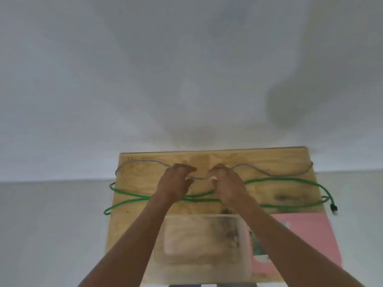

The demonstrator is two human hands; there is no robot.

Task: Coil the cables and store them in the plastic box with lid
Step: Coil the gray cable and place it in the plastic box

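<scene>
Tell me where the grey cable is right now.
The grey cable runs along the wooden board's far edge, beyond the green cable, both hands at its middle.

1. Both bare forearms reach forward from the bottom corners of the view, converging toward the middle.
2. The left hand (176,181) sits palm down, fingers curled and bunched, tips pointing inward toward the other hand.
3. The right hand (226,183) mirrors it, knuckles up, fingers hooked inward.
4. The two sets of fingertips are close together but apart.
5. How tight either grip is, the blur hides.
</scene>
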